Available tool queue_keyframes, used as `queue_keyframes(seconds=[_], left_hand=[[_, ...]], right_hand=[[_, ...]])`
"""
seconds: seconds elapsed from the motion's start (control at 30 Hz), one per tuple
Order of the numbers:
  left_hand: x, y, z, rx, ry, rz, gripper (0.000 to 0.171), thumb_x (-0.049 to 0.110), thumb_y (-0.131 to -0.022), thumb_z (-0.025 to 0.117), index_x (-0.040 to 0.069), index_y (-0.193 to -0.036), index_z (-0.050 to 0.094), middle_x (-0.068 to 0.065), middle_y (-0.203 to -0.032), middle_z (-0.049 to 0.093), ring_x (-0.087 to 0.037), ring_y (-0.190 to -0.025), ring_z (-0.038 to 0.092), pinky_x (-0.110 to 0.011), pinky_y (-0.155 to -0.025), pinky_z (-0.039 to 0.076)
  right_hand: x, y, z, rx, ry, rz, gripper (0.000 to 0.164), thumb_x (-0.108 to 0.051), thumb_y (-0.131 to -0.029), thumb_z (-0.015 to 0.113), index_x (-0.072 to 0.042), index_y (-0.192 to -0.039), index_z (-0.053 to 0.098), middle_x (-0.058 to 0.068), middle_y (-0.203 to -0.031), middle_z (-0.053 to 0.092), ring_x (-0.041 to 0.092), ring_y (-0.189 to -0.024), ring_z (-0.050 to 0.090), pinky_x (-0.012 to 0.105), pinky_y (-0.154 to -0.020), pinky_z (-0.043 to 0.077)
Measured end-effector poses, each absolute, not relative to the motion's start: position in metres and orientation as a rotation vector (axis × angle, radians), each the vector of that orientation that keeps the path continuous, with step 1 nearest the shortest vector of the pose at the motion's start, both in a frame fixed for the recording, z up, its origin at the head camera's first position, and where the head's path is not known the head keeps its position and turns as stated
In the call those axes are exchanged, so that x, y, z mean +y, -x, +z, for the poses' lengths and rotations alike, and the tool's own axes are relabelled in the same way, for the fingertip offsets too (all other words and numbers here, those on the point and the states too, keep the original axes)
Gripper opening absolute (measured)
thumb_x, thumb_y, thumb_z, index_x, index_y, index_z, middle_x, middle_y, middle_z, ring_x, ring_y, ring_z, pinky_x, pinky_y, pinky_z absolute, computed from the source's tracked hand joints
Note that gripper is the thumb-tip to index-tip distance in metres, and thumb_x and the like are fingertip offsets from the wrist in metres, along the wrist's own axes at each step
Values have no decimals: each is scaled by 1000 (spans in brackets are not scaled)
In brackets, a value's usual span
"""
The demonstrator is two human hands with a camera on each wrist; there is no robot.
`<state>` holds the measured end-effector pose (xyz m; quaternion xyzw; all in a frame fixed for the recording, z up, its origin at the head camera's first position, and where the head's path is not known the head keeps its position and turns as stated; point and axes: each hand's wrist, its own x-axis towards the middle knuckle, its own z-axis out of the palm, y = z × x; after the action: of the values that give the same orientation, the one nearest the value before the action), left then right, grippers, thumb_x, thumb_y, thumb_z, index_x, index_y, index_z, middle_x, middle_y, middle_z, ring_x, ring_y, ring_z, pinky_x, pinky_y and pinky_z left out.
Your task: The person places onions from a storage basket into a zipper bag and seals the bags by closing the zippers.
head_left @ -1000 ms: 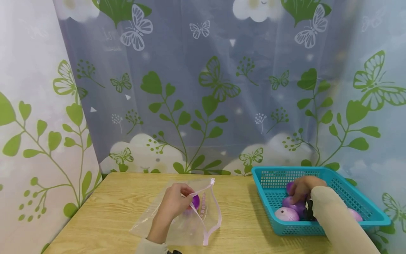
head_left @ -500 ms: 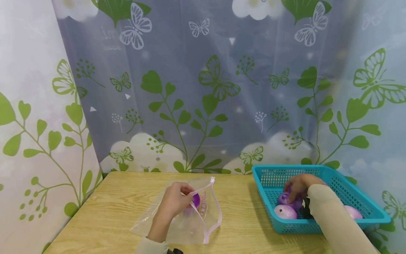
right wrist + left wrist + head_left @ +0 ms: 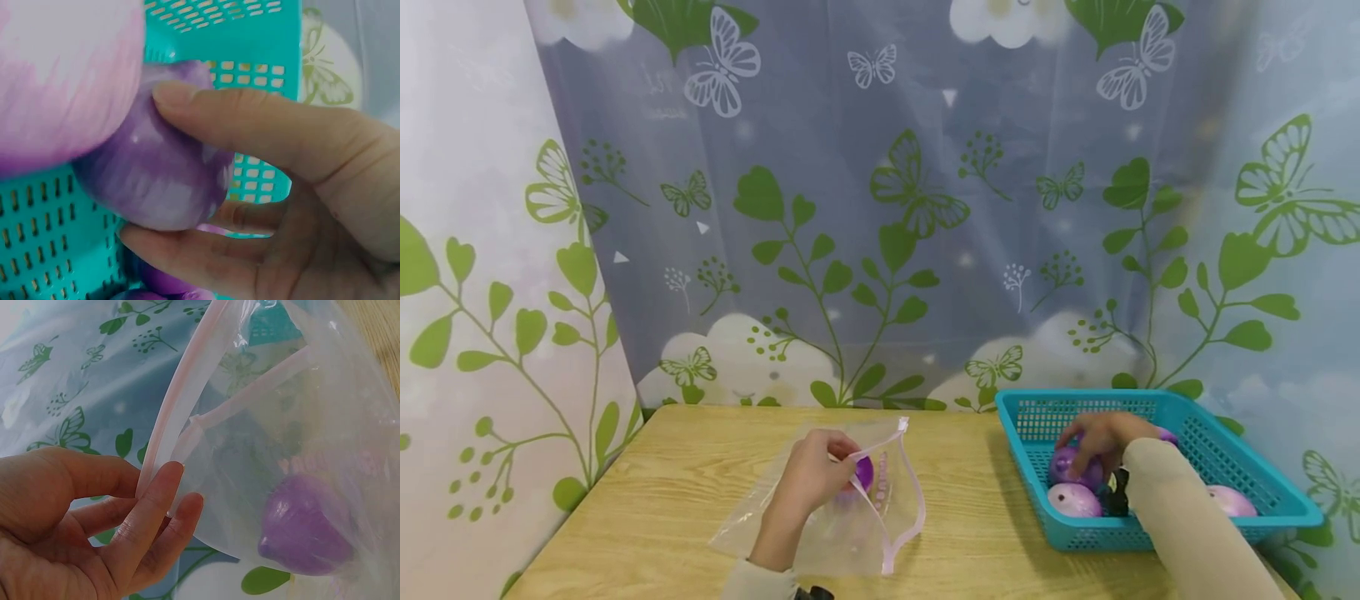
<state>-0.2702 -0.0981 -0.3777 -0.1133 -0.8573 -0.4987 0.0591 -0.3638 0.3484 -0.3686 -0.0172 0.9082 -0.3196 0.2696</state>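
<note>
Two-handed work on a wooden tabletop (image 3: pixel 647 500). At lower right of the head view, the right hand (image 3: pixel 1108 437) reaches into a basket, its thumb and fingers curled about a purple onion-shaped piece (image 3: pixel 1067 468). The right wrist view shows the thumb lying on top and the fingertips beneath, parted by the piece's width. At lower centre-left, the left hand (image 3: pixel 816 475) pinches one lip of a clear zip-seal bag between thumb and fingers.

For a sound grip, the thumb and fingers would best oppose one another across the widest part, since the smooth, rounded surface seems liable to roll; the piece should then clear its neighbours and the rim. The pinched lip is best held away from the opposite one, lest the limp film fold inward.

Containers: the turquoise perforated basket (image 3: pixel 1232 454) holds the gripped piece, a pale pink piece (image 3: pixel 1075 500) at its near left corner, a second pale pink piece (image 3: pixel 1232 502) toward the right, and further purple pieces (image 3: pixel 165 281), partly hidden. The zip-seal bag (image 3: pixel 850 554), its pink-edged mouth gaping rightward, contains a violet piece (image 3: pixel 306 525).
</note>
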Motion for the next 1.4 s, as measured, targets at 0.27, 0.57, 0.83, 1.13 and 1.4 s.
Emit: queue_keyframes(seconds=[0.27,0.57,0.83,1.13,1.4], left_hand=[[-99,270,-381,-2594,336,-1522,10,0,-91,69,-4,-99,74,-17,-95,72,-15,-67,70,-31,-59,67],[-98,269,-384,-2595,331,-1549,10,0,-91,69,-5,-99,74,-16,-94,72,-15,-66,69,-36,-63,68],[-97,272,-384,-2618,321,-1540,11,2,-93,68,-5,-100,74,-16,-95,72,-15,-64,69,-34,-63,68],[-98,272,-378,-2609,319,-1502,11,2,-93,68,-3,-100,74,-15,-94,72,-17,-64,70,-28,-57,65],[-98,271,-377,-2623,307,-1471,10,1,-92,69,-2,-99,74,-14,-93,72,-16,-65,69,-28,-57,64]], right_hand=[[328,358,-356,2742,109,-544,67,-8,-74,88,-4,-136,62,27,-127,59,27,-83,67,39,-66,65],[310,344,-339,2911,275,-496,68,-16,-77,84,-7,-139,60,25,-126,62,30,-95,60,40,-74,58],[294,329,-331,3029,476,-514,65,-17,-75,87,-2,-134,65,27,-127,65,33,-101,65,51,-84,62],[282,313,-318,3091,623,-612,66,-21,-79,88,0,-136,62,27,-124,67,35,-102,66,48,-81,64],[259,301,-312,3041,724,-711,66,-26,-81,87,-4,-138,62,25,-131,65,37,-109,66,44,-81,66]])
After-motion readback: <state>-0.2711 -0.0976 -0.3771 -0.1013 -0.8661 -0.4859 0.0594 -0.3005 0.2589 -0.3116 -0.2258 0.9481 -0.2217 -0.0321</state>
